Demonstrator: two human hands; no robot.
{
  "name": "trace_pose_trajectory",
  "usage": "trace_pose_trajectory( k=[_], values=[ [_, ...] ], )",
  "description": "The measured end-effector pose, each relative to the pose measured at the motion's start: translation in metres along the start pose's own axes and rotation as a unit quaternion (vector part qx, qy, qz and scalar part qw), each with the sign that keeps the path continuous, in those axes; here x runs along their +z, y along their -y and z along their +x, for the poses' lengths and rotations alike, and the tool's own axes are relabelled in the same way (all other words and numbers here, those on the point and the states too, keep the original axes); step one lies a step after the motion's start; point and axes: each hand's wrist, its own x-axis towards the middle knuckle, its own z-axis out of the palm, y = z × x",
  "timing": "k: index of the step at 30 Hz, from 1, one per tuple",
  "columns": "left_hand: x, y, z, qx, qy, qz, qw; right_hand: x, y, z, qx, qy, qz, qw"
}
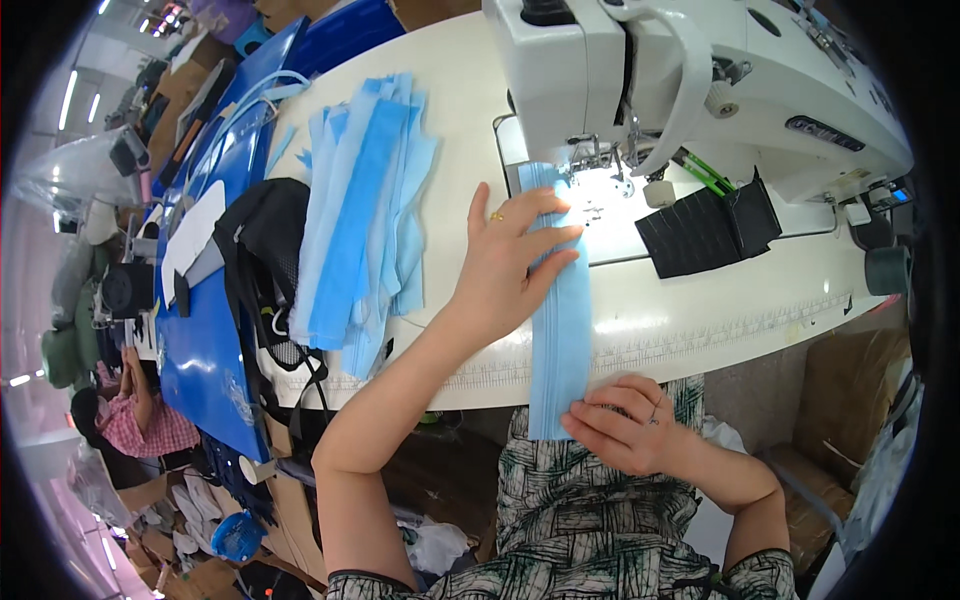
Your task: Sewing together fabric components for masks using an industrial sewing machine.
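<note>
A long light-blue fabric strip [560, 345] with darker lengthwise lines runs from under the needle area of a white sewing machine [580, 70] toward me and over the table's near edge. My left hand [515, 255] lies on the strip just short of the lit presser foot, its fingers stretched out and pressing on the cloth. At the strip's near end, my right hand [630, 425] has its fingers closed on the right edge, above my lap. The needle itself is too small to make out in the glare.
A pile of blue fabric strips [365, 210] lies left on the white table [460, 90], beside a black bag [265, 240] with straps. Right of the needle sit a black folded piece [705, 230] and a green-handled tool [705, 170]. A person [145, 420] sits far left.
</note>
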Motion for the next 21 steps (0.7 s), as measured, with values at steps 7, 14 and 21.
trace_pose_trajectory(
  k=[7,14,21],
  values=[
    [-0.0007,0.004,0.0026,0.014,-0.005,-0.017,1.0,0.0027,-0.0003,0.0004,0.004,-0.008,0.017,1.0],
    [-0.005,0.0036,0.0062,0.006,-0.001,-0.007,1.0,0.003,-0.0027,0.0031,0.009,-0.012,0.033,0.999],
    [-0.0055,0.0053,0.0076,0.011,0.002,-0.006,1.0,0.0008,-0.0037,0.0058,0.017,-0.007,0.036,0.999]
  ],
)
